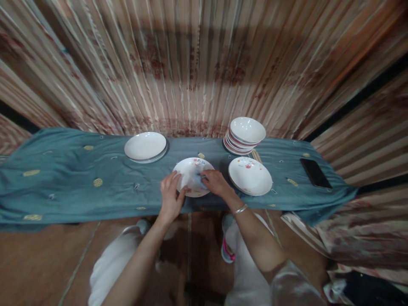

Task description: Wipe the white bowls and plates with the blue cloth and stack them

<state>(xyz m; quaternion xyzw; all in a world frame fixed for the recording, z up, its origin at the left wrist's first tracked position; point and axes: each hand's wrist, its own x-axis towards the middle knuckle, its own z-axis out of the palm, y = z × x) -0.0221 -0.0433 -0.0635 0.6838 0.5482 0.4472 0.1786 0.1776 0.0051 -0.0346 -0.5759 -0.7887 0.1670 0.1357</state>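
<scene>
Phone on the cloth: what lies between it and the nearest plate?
Only bare, patterned teal cloth, as the head view shows; the phone and the flowered plate lie well apart.

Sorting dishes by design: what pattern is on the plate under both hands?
The plate is white with reddish flower prints near the rim; head view.

L hand (pixel 170 197) holds floral plate's (pixel 190 169) near rim, R hand (pixel 216 182) presses inside it, maybe w/ a wipe (pixel 201 174).
</scene>
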